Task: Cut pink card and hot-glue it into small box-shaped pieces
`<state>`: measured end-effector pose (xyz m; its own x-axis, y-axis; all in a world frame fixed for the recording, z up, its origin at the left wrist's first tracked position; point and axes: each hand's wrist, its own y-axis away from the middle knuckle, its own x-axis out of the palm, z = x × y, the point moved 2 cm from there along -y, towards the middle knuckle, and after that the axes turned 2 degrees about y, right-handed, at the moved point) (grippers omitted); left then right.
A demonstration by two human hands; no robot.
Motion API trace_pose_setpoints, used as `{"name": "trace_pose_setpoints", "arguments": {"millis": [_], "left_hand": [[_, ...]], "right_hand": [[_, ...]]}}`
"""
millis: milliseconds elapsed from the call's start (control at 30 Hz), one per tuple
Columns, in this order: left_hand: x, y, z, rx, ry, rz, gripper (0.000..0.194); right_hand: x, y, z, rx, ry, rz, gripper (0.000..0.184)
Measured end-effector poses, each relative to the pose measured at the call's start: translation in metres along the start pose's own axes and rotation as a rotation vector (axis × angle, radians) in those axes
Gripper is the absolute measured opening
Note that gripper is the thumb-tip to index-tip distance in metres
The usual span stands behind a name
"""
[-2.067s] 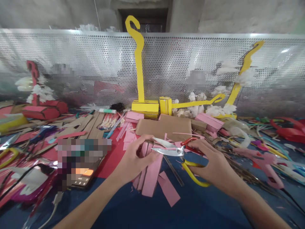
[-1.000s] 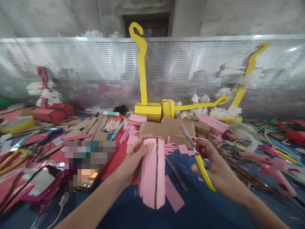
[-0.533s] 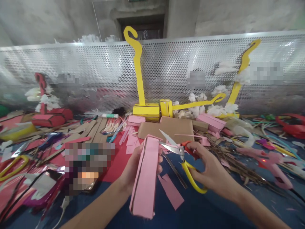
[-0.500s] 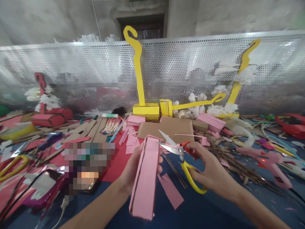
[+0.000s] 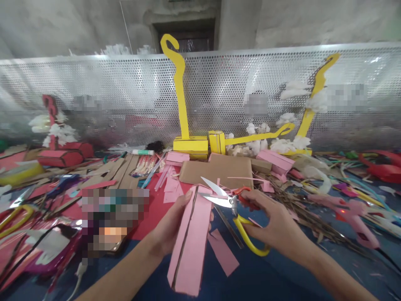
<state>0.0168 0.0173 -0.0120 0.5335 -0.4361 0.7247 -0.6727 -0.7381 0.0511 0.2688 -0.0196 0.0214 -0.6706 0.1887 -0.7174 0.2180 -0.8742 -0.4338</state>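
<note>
My left hand (image 5: 172, 221) is wrapped round a long pink paper-covered box (image 5: 191, 246) with dark lines along its edges; some fingertips show on its right side. In my right hand (image 5: 266, 217) are scissors (image 5: 233, 202) with one red and one yellow handle. The blades are apart and reach over the box's far end, with a bit of pink paper near them. Whether the blades touch the box I cannot tell. A loose pink paper piece (image 5: 224, 253) lies on the blue table to the right of the box.
A brown cardboard sheet (image 5: 216, 169) lies beyond the hands. Yellow hooked paper shapes (image 5: 190, 145) stand by a perforated metal panel (image 5: 216, 92). At right are a pink glue gun (image 5: 354, 213) and cardboard scraps; at left, a phone, cables and yellow-handled scissors (image 5: 26, 215).
Since two seconds ago the left hand has turned the pink box so another face shows. The scissors swung away, then came back with blades apart at its far end.
</note>
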Motion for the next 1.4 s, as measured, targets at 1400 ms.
{"name": "trace_pose_setpoints", "arguments": {"millis": [1400], "left_hand": [[0.016,0.007,-0.016,-0.059,-0.048,-0.124,0.051]], "right_hand": [[0.000,-0.003,-0.005,0.051,0.039,0.005,0.038]]}}
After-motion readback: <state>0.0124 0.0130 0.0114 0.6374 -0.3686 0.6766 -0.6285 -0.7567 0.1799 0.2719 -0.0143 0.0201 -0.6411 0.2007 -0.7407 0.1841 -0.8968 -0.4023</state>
